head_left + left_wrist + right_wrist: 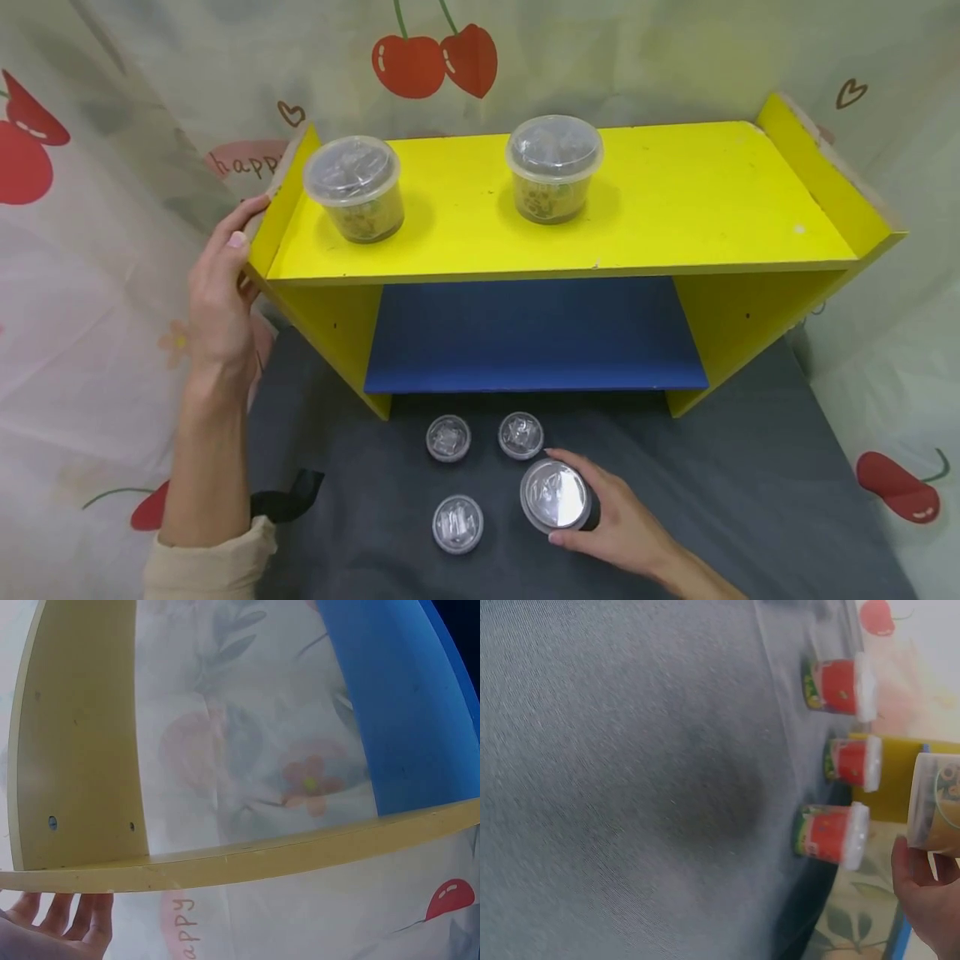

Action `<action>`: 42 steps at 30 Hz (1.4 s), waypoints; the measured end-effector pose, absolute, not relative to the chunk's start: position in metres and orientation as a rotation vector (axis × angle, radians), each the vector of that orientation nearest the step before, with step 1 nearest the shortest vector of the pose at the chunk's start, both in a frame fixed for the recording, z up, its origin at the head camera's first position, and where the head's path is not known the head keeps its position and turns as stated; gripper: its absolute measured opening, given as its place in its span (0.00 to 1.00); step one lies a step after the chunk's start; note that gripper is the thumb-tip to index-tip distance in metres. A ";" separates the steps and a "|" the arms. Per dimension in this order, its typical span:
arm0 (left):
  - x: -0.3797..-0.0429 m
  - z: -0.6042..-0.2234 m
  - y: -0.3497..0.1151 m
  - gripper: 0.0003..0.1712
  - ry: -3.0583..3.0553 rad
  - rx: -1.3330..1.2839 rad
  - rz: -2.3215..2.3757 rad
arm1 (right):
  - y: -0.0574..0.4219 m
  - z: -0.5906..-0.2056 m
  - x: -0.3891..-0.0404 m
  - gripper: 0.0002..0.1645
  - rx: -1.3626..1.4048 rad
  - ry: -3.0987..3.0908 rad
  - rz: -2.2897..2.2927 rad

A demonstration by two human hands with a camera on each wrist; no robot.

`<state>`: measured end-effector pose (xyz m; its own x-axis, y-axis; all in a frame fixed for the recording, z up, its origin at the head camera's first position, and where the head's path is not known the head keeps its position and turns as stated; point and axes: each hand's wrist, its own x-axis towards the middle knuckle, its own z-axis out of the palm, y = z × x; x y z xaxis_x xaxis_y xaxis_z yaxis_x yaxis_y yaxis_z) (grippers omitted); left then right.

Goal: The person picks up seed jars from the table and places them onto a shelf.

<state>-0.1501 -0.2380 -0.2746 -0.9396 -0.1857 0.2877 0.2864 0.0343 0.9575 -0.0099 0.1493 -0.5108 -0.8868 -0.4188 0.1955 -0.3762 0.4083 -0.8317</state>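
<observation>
My right hand (618, 521) grips a lidded clear plastic tub (555, 496) by its side, thumb and fingers around it. In the right wrist view, the tub (939, 802) shows brownish contents and is raised off the dark cloth. My left hand (225, 292) holds the left end panel of a yellow and blue shelf unit (690, 196) near its top; in the left wrist view its fingers (79, 919) meet the panel's outer face. Three small lidded cups with red labels, a left one (448, 439), a right one (521, 436) and a nearer one (457, 524), stand before the shelf.
Two lidded clear tubs stand on the yellow top, one at the left (356, 190) and one near the middle (553, 171). Below lies a blue board (525, 333). A black strap (292, 497) lies by my left forearm. Cherry-printed curtains (637, 58) enclose the dark cloth.
</observation>
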 end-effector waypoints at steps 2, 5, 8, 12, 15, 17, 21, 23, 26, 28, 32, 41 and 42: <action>-0.151 -0.274 -0.238 0.24 -1.989 -0.107 -1.967 | 0.152 -0.506 -0.011 0.55 -0.723 2.594 -1.513; -0.151 -0.274 -0.237 0.24 -2.000 -0.112 -1.953 | 0.153 -0.501 -0.012 0.56 -0.712 2.596 -1.508; -0.152 -0.273 -0.237 0.24 -2.003 -0.116 -1.951 | 0.154 -0.497 -0.012 0.56 -0.721 2.605 -1.508; -0.152 -0.273 -0.236 0.24 -2.003 -0.122 -1.946 | 0.154 -0.493 -0.012 0.56 -0.727 2.590 -1.538; -0.152 -0.273 -0.236 0.24 -2.006 -0.120 -1.937 | 0.155 -0.489 -0.013 0.56 -0.723 2.563 -1.572; -0.153 -0.273 -0.235 0.24 -2.011 -0.118 -1.934 | 0.155 -0.486 -0.014 0.56 -0.727 2.556 -1.587; -0.153 -0.273 -0.234 0.24 -2.011 -0.115 -1.943 | 0.157 -0.479 -0.017 0.55 -0.793 2.571 -1.607; -0.153 -0.273 -0.235 0.24 -2.005 -0.114 -1.954 | 0.158 -0.476 -0.019 0.55 -0.856 2.583 -1.626; -0.152 -0.274 -0.235 0.24 -2.002 -0.114 -1.964 | 0.159 -0.470 -0.024 0.55 -0.962 2.576 -1.677; -0.152 -0.274 -0.236 0.24 -1.997 -0.113 -1.968 | 0.160 -0.466 -0.027 0.55 -1.026 2.566 -1.707; -0.152 -0.275 -0.236 0.24 -1.989 -0.099 -1.969 | 0.161 -0.457 -0.032 0.54 -1.075 2.570 -1.711; -0.150 -0.274 -0.235 0.24 -1.952 -0.108 -2.004 | 0.165 -0.437 -0.039 0.55 -0.996 2.493 -1.712; -0.150 -0.274 -0.235 0.24 -1.948 -0.107 -2.005 | 0.165 -0.435 -0.040 0.55 -1.001 2.476 -1.722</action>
<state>-0.1502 -0.2354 -0.2736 -0.9386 -0.1900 0.2879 0.2932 0.0003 0.9560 -0.0398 0.1652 -0.4353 -0.8011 -0.4710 0.3693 -0.5100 0.2145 -0.8330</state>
